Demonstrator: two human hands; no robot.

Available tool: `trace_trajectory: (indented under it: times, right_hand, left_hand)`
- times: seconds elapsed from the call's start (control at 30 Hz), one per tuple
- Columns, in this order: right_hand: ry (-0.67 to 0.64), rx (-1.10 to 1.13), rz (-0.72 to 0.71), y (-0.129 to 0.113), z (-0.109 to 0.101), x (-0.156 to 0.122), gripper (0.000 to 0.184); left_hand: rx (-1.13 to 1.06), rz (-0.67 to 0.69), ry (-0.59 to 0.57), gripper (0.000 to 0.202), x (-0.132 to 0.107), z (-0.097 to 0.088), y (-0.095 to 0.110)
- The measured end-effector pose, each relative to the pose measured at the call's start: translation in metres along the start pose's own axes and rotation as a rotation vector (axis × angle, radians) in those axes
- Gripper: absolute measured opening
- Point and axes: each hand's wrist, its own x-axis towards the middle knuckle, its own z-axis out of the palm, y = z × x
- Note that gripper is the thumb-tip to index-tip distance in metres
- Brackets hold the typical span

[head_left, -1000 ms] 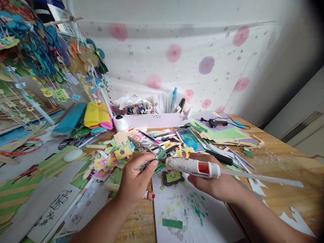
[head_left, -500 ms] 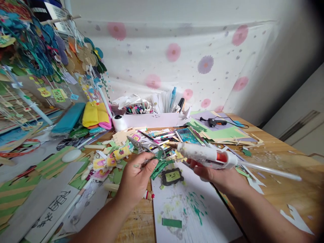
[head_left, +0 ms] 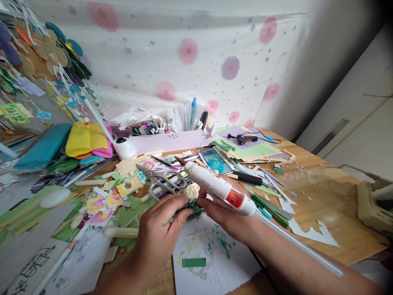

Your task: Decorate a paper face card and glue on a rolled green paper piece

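My left hand [head_left: 167, 223] pinches a small green paper piece [head_left: 190, 206], mostly covered by the fingers. A white hot glue gun [head_left: 211, 184] with an orange-red part and a long clear glue stick lies in my right hand [head_left: 224, 211]. The right thumb or fingertips come up against the green piece, and the gun's nozzle points away to the upper left. Just beyond the left hand lie grey-handled scissors [head_left: 167, 180]. Below the hands a white paint-spotted sheet [head_left: 215, 266] carries a flat green paper strip [head_left: 194, 262].
A phone [head_left: 215, 160], pens and paper scraps crowd the middle of the table. At the back stand a white pen box [head_left: 181, 141] and a second, black glue gun [head_left: 245, 139]. Green pens [head_left: 270, 210] lie to the right. Paper ornaments [head_left: 49, 53] hang at the left.
My two hands have come together, the right one moving left with the glue gun to the green piece. The view has turned to the right.
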Motion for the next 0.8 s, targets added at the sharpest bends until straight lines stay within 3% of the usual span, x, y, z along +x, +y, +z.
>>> trace_trajectory:
  times: [0.33, 0.57, 0.8]
  right_hand:
    - [0.01, 0.091, 0.066, 0.0015, 0.0036, -0.0059, 0.018]
    - [-0.085, 0.129, 0.118, -0.0031, 0.0043, -0.0026, 0.019]
    - [-0.125, 0.004, 0.032, -0.0063, -0.0018, -0.0028, 0.011]
  left_hand:
    - [0.078, 0.024, 0.034, 0.015, -0.0006, -0.0025, 0.0024]
    - [0.125, 0.079, 0.03, 0.014, -0.0025, -0.0057, -0.0001]
    - [0.167, 0.098, 0.03, 0.013, -0.0052, -0.0078, -0.0046]
